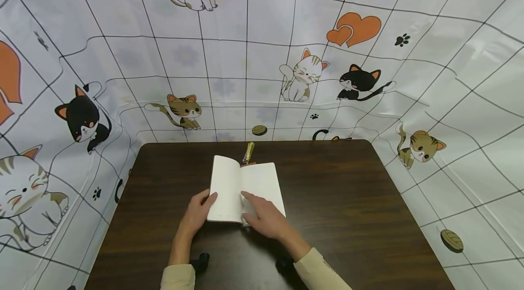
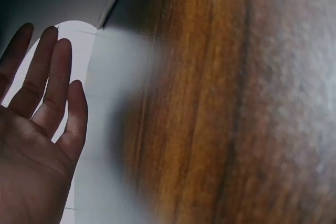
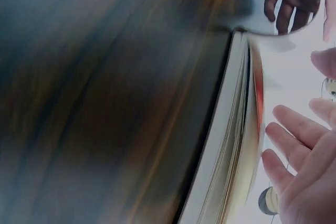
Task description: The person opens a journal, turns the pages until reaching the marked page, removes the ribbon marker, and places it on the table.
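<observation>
Here's one white-paged notebook [image 1: 227,186] open on one dark-brown wooden worktop [image 1: 348,199]! The left hand [image 1: 195,215] pinches one edge; the right hand [image 1: 267,218], fingers spread, touches beside the fold.

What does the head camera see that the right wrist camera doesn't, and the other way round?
Only the head view shows the orange hearts and the yellow thing just past the notebook. Only the right wrist view shows the palm side of the right hand and the layered page edges close up. Both show the notebook, the right hand and the dark brown table.
</observation>
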{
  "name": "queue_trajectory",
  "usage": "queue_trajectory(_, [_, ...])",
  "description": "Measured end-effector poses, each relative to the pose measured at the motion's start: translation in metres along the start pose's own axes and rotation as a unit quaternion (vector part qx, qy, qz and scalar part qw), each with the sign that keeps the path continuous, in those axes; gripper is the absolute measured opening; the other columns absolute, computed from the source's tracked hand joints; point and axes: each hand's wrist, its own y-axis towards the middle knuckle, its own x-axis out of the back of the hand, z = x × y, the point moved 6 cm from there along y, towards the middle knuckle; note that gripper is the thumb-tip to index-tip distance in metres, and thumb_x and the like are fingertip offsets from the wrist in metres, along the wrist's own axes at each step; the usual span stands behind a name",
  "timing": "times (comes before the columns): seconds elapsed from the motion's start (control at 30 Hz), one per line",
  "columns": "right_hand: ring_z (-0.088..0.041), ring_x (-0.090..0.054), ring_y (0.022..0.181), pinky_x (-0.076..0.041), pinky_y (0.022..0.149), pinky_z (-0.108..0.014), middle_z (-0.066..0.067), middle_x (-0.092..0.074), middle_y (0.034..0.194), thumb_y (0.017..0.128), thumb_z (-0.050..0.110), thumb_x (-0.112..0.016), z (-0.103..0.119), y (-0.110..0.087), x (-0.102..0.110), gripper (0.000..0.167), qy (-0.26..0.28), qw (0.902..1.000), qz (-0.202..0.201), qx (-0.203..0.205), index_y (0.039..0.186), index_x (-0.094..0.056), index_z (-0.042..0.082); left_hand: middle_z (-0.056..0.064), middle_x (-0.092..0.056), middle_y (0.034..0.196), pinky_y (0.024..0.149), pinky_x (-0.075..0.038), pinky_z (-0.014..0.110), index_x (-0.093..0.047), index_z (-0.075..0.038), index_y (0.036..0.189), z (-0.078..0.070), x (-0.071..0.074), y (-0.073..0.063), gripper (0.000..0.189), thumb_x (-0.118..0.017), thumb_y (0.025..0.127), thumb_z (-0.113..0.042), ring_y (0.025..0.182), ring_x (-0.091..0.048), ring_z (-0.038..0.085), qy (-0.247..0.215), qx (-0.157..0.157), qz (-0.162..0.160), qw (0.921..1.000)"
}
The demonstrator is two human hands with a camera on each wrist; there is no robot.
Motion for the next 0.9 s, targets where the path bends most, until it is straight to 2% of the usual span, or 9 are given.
queue_trajectory(0.13, [-0.028, -0.057, 0.145, -0.047, 0.117, -0.051, -0.006, -0.058, 0.158, 0.106, 0.035, -0.068, -0.008, -0.001, 0.004, 0.056, -0.044, 0.9988, 0.021, 0.006, 0.157, -0.054, 0.017, 0.008, -0.065, 0.087, 0.072, -0.051, 0.03, -0.07, -0.004, 0.111, 0.002, 0.0, -0.001, 0.035, -0.056, 0.113, -0.036, 0.074, -0.061, 0.017, -0.018, -0.001, 0.003, 0.9998])
queue_trajectory(0.3, [-0.034, -0.052, 0.148, -0.045, 0.117, -0.057, -0.011, -0.054, 0.162, 0.103, 0.034, -0.071, -0.018, -0.004, 0.009, 0.05, -0.066, 0.9966, 0.05, -0.002, 0.148, -0.063, 0.014, 0.004, -0.058, 0.081, 0.069, -0.047, 0.029, -0.066, -0.006, 0.1, 0.003, 0.0, -0.001, 0.033, -0.057, 0.113, -0.035, 0.071, -0.056, 0.016, -0.014, -0.004, -0.016, 0.9998])
queue_trajectory(0.4, [-0.037, -0.052, 0.148, -0.047, 0.115, -0.057, -0.014, -0.053, 0.162, 0.099, 0.032, -0.076, -0.021, -0.006, 0.012, 0.052, -0.077, 0.9955, 0.056, 0.005, 0.146, -0.064, 0.013, 0.004, -0.053, 0.079, 0.067, -0.044, 0.029, -0.062, -0.005, 0.095, 0.003, 0.0, -0.001, 0.035, -0.057, 0.113, -0.034, 0.07, -0.053, 0.016, -0.015, -0.008, -0.024, 0.9996])
queue_trajectory(0.67, [-0.039, -0.053, 0.145, -0.049, 0.109, -0.063, -0.016, -0.053, 0.162, 0.093, 0.027, -0.085, -0.024, -0.009, 0.012, 0.06, -0.101, 0.9929, 0.056, 0.028, 0.147, -0.062, 0.012, 0.005, -0.056, 0.081, 0.069, -0.046, 0.03, -0.064, -0.006, 0.096, 0.004, -0.001, -0.002, 0.035, -0.057, 0.113, -0.035, 0.071, -0.055, 0.018, -0.019, -0.005, -0.028, 0.9994])
queue_trajectory(0.9, [-0.036, -0.053, 0.147, -0.047, 0.116, -0.054, -0.015, -0.054, 0.161, 0.096, 0.026, -0.082, -0.022, -0.008, 0.016, 0.052, -0.087, 0.9935, 0.069, 0.025, 0.143, -0.065, 0.011, 0.004, -0.047, 0.074, 0.066, -0.043, 0.03, -0.053, -0.006, 0.086, 0.003, -0.002, -0.002, 0.042, -0.056, 0.113, -0.037, 0.065, -0.048, 0.016, -0.02, -0.012, -0.027, 0.9994])
